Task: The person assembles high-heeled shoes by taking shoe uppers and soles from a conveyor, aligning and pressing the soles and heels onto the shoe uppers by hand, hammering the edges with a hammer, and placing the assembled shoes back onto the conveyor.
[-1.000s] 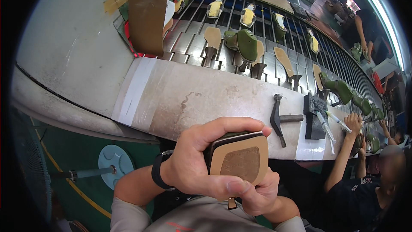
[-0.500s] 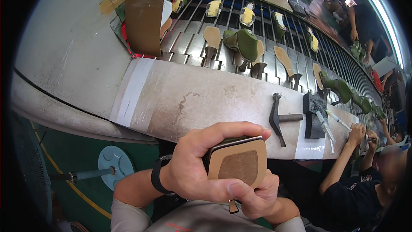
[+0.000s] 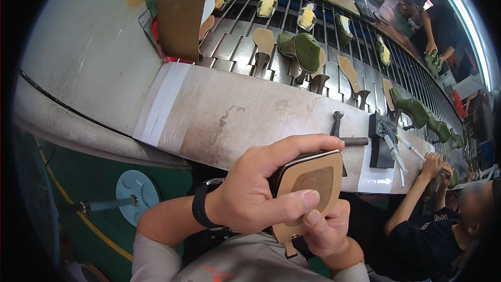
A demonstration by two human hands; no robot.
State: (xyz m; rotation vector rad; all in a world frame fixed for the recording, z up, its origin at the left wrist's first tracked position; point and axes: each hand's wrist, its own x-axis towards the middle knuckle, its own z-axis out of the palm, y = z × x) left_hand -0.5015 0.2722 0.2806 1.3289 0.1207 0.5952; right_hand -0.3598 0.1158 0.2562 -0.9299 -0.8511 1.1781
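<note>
A dark-edged shoe (image 3: 313,183) is held in both hands in front of my body, its tan sole turned up toward me. A brown textured panel fills the middle of the sole, and a narrow tan heel-like part points down toward my shirt. My left hand (image 3: 261,190) is closed round the far side, fingers over the top edge and thumb pressed flat on the sole. From the near right, my right hand (image 3: 329,232) grips the lower part, its thumb tip on the sole beside the left thumb. Its other fingers are mostly hidden. A hammer (image 3: 355,141) lies just beyond, partly covered by the shoe.
On the pale bench (image 3: 224,115), a black block (image 3: 382,141) stands with syringes (image 3: 395,152) against it. Behind runs a slatted conveyor (image 3: 229,47) with heeled soles (image 3: 263,42) and green shoe forms (image 3: 302,52). A co-worker (image 3: 433,230) sits at right; a blue stool (image 3: 136,198) stands lower left.
Both hands and the shoe have shifted a little to the right. The shoe has tilted so more of its sole shows, and both thumbs now press on it. The hammer head is more covered.
</note>
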